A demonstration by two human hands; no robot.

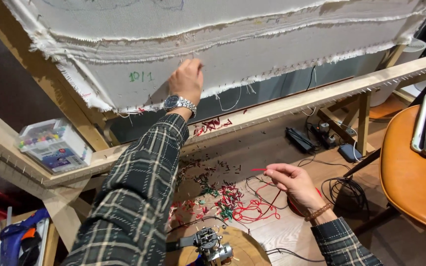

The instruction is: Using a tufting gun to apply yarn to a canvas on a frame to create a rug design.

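My left hand, with a silver wristwatch, reaches up and presses its fingertips against the white cloth stretched over a wooden frame; whether it pinches anything is hidden. My right hand, wearing a beaded bracelet, pinches the end of a red yarn strand low over the floor. The strand trails down to a tangle of red yarn lying among red and green snippets.
A clear box of coloured markers rests on the frame's left rail. A tufting gun lies on a round wooden stool below me. An orange chair with tablets stands right. Power adapters and black cables lie on the floor.
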